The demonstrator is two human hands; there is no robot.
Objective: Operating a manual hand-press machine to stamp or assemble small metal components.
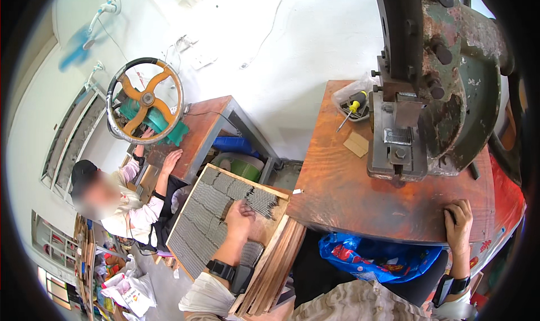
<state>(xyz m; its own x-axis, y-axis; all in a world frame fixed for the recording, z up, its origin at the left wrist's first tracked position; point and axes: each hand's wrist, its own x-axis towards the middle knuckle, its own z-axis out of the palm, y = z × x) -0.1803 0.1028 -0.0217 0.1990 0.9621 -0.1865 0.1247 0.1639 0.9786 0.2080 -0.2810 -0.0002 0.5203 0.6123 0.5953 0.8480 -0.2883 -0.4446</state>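
My left hand (241, 216) is over a shallow wooden tray (271, 231) packed with rows of small grey metal pieces (205, 222). Its fingers are bent and drawn together at the edge of a bare patch among the rows; whatever they pinch is too small to make out. My right hand (459, 218) rests on the near right edge of a worn wooden worktable (337, 191), fingers loosely bent and apart, with nothing seen in them. Ahead of it stands a heavy press (444, 73). A small ribbed metal piece (397, 136) lies in the press's die block (398, 161).
A clear plastic tub (340, 99) and a yellow-handled screwdriver (355, 106) sit left of the press, near a cardboard scrap (356, 144). A blue bag (382, 265) hangs below the table edge. At left, another person (138, 208) works at a bench behind a handwheel (147, 99).
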